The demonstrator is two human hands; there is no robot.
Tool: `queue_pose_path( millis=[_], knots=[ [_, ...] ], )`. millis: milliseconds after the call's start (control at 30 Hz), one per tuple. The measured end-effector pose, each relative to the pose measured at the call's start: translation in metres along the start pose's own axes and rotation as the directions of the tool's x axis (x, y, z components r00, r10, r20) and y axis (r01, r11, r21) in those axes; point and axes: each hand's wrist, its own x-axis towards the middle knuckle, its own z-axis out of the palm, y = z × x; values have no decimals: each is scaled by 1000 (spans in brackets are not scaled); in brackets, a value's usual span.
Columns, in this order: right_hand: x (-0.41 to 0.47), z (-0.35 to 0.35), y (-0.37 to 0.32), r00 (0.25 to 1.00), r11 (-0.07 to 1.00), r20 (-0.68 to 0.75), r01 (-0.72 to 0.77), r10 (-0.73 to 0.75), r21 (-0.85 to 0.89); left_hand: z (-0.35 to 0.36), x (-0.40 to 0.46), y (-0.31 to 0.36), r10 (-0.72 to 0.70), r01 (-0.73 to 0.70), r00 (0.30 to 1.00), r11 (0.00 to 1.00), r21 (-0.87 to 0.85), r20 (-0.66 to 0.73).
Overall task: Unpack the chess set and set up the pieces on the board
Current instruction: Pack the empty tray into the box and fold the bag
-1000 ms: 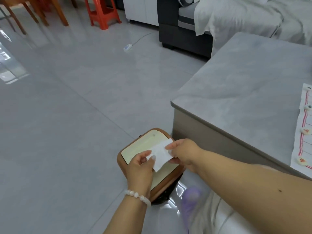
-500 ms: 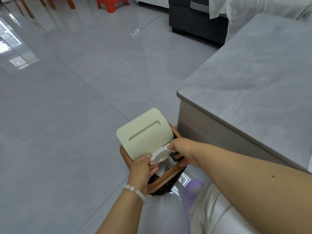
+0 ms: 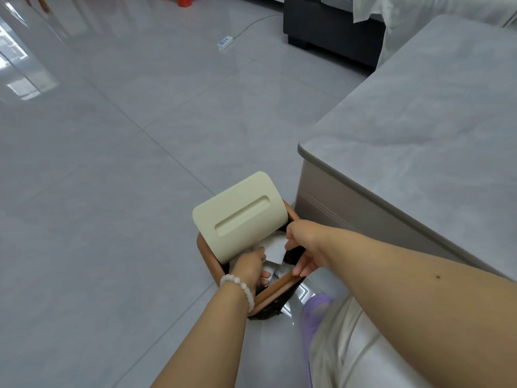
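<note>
No chess board or pieces are in view. A small floor bin with a brown rim [image 3: 275, 288] stands beside the table, its cream swing lid [image 3: 240, 217] tilted open. My right hand [image 3: 303, 246] pinches a white scrap of wrapping [image 3: 275, 251] over the bin's opening. My left hand [image 3: 250, 266], with a bead bracelet on the wrist, presses on the lid's near edge, its fingertips beside the scrap. More white scraps lie inside the bin, partly hidden by my hands.
A grey stone-topped table [image 3: 419, 130] fills the right side, its corner close to the bin. A power strip [image 3: 225, 42] with a cable lies on the glossy tiled floor. A dark sofa base [image 3: 333, 26] stands behind. My knee and purple slipper [image 3: 316, 312] are below.
The bin's lid has swung from flat to tilted open. The white scrap has moved from above the lid down into the opening. My view has shifted left, so the board's edge has left the frame.
</note>
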Motion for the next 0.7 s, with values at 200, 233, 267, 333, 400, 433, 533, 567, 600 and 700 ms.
queue_pose_path(
  millis=[200, 233, 267, 333, 400, 433, 533, 567, 600, 700],
  knots=[
    [3, -5, -2, 994, 987, -4, 105, -106, 122, -4, -5, -1, 12, -8, 999, 997, -75, 48],
    [2, -6, -3, 993, 986, -22, 115, -113, 122, -6, -9, 0, 25, -20, 998, 997, -76, 58],
    [0, -7, -4, 991, 985, -40, 131, -127, 116, -7, -13, 2, 38, -34, 998, 997, -74, 58],
    [-3, -9, -6, 984, 981, -83, 168, -160, 94, -10, -22, 7, 64, -61, 997, 997, -53, 45],
    [-3, -11, -7, 969, 973, -137, 218, -207, 72, -13, -34, 12, 103, -103, 994, 995, 6, 33],
    [-5, -12, -8, 959, 966, -163, 248, -234, 72, -15, -40, 15, 155, -156, 988, 986, 57, 10],
    [-5, -13, -12, 929, 938, -147, 347, -340, 19, -23, -49, 13, 496, -450, 865, 835, 317, -79],
    [-4, -12, -13, 919, 926, -129, 377, -371, 21, -26, -51, 11, 616, -521, 785, 718, 461, -72],
    [-5, -10, -13, 915, 919, -112, 394, -388, 37, -27, -51, 9, 711, -548, 702, 586, 597, -54],
    [-3, -3, -9, 923, 917, -95, 382, -373, 112, -25, -44, 5, 770, -444, 638, 345, 827, 22]
  ],
)
